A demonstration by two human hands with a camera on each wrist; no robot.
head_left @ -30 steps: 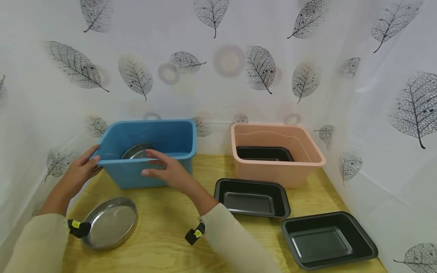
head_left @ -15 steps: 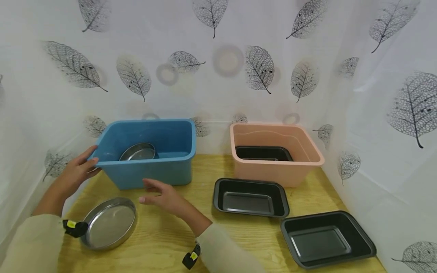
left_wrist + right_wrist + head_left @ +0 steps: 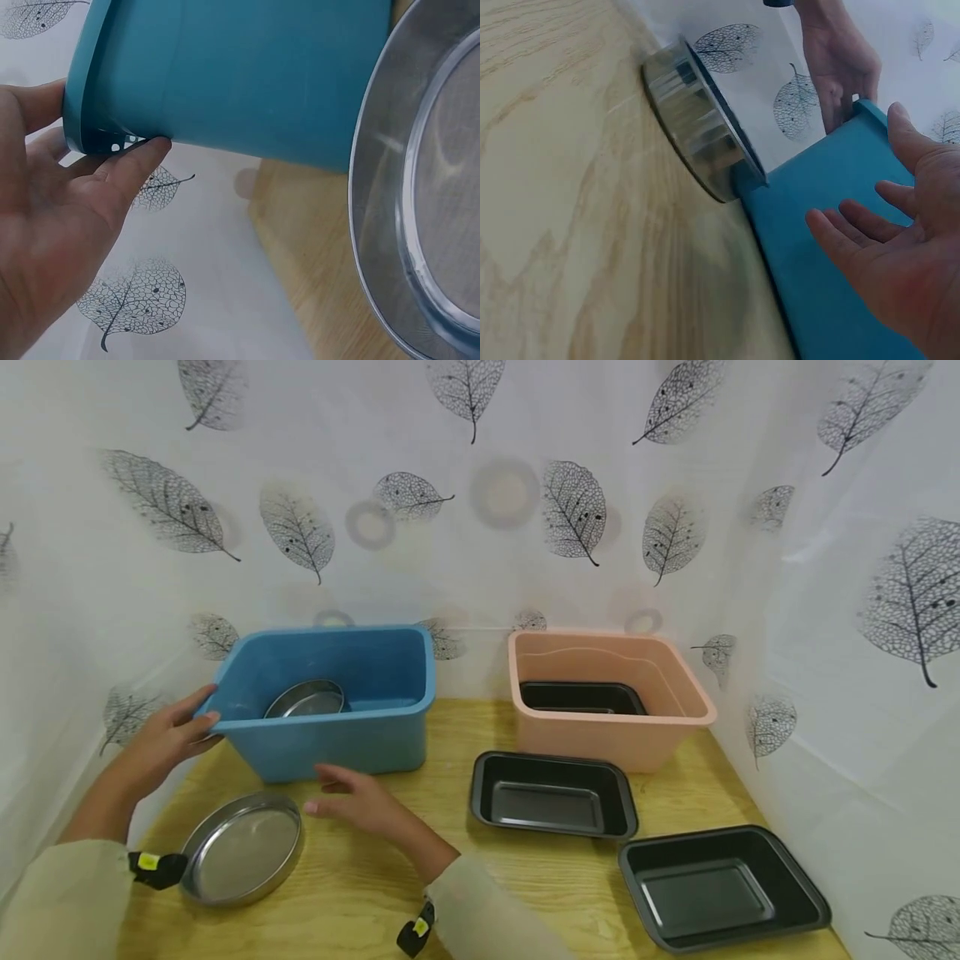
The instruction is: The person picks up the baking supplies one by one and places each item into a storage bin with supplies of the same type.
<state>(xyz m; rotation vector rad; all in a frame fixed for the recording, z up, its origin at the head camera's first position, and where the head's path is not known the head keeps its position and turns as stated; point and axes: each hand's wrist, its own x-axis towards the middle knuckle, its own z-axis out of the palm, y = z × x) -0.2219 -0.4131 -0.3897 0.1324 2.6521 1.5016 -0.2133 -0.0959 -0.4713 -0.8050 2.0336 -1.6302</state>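
My left hand [image 3: 161,743] grips the left front corner of a blue plastic bin [image 3: 337,745]. In the left wrist view the thumb lies over the bin's rim and the fingers reach beneath it. A round metal cake pan [image 3: 303,699] leans inside this bin, its lower part hidden by the front wall. My right hand [image 3: 360,802] is held open just in front of the bin, fingers spread and holding nothing. Another round cake pan [image 3: 243,852] lies on the table between my forearms. The right wrist view has its shiny side wall [image 3: 701,124] close to the bin.
At the back right stands a pink bin [image 3: 607,739] with a dark loaf pan [image 3: 581,695] inside. Two more dark loaf pans, a nearer one [image 3: 723,893] and one beside the pink bin [image 3: 551,797], lie on the wooden table [image 3: 360,902]. Leaf-patterned sheeting [image 3: 480,577] surrounds the table.
My right hand has come down and back from above the blue bin's front rim to below it. The blue bin has shifted very slightly nearer, with my left hand still on its corner.
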